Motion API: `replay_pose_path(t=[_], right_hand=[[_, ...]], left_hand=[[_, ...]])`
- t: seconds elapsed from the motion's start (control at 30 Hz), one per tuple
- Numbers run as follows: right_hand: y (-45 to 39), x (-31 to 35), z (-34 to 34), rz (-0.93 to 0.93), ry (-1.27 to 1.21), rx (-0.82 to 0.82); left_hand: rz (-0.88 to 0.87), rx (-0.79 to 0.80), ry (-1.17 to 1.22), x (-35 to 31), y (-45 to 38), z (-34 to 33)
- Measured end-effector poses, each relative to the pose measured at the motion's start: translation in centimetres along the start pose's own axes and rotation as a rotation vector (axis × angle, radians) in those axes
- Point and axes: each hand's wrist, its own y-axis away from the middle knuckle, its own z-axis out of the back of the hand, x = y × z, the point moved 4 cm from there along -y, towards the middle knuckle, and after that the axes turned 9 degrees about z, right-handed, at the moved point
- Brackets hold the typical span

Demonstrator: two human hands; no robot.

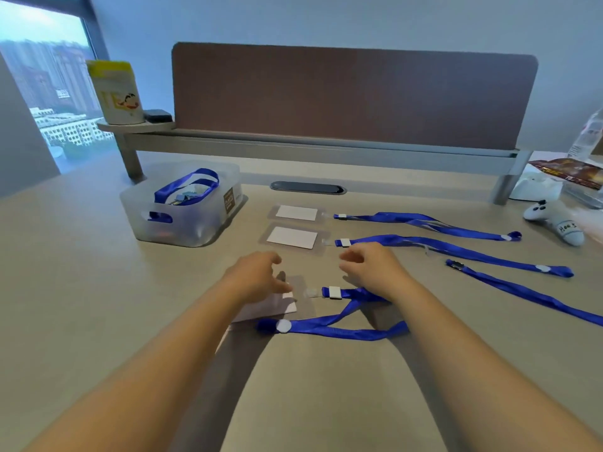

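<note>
A clear badge holder with a white card (277,306) lies on the desk in front of me, clipped to a blue lanyard (332,326) that loops back toward me. My left hand (257,275) hovers over the holder's left part, fingers loosely bent, fingertips near the card. My right hand (375,265) hangs just above the lanyard's clip end (334,292), fingers relaxed and holding nothing. Two more badge holders (295,213) (292,237) lie further back, each joined to a straight blue lanyard (424,223) (456,251).
A translucent bin (182,220) at the left holds another blue lanyard. A loose blue lanyard (522,293) lies at the right. A white plush toy (554,221) and snack packs sit far right. A brown divider panel (352,96) and a shelf with a cup (115,93) stand behind.
</note>
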Motion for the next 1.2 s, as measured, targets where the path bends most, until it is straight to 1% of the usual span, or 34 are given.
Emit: replay_pose_path(t=[0.07, 0.13, 0.23, 0.3, 0.4, 0.5, 0.73, 0.8, 0.87, 0.93, 1.07, 1.2], right_hand=[[0.4, 0.7, -0.8, 0.014, 0.042, 0.061], [0.5, 1.1, -1.5, 0.019, 0.095, 0.109], [0.6, 1.1, -2.6, 0.000, 0.169, 0.168], [0.5, 1.0, -3.0, 0.000, 0.221, 0.190], [0.4, 1.1, -3.2, 0.012, 0.245, 0.188], [0.3, 1.1, -3.1, 0.007, 0.217, 0.171], [0.6, 2.2, -2.0, 0.071, 0.065, 0.151], [0.8, 2.8, -1.2, 0.094, -0.024, 0.138], [1.0, 3.3, -0.2, 0.097, -0.183, 0.106], [1.2, 3.8, 0.8, 0.091, -0.343, 0.085], [1.3, 5.1, 1.9, 0.146, -0.424, 0.026], [1.0, 5.9, 2.6, 0.137, -0.564, -0.055]], left_hand=[[0.018, 0.021, -0.107, 1.1, 0.4, 0.2], [0.013, 0.009, -0.192, 1.6, 0.5, 0.4], [0.009, 0.003, -0.250, 1.6, 0.3, 0.3], [0.035, 0.040, -0.237, 1.6, 0.1, 0.0], [0.053, 0.081, -0.150, 1.5, 0.1, -0.1], [-0.011, 0.027, -0.056, 0.7, 0.5, 1.0], [-0.183, -0.063, 0.076, -0.8, 1.5, 3.2], [-0.208, -0.078, 0.130, -1.2, 1.7, 3.6], [-0.232, -0.084, 0.209, -1.7, 1.9, 4.0], [-0.243, -0.088, 0.279, -2.0, 2.0, 4.4], [-0.250, -0.155, 0.411, -2.8, 2.3, 5.0], [-0.209, -0.248, 0.528, -3.4, 2.9, 5.6]])
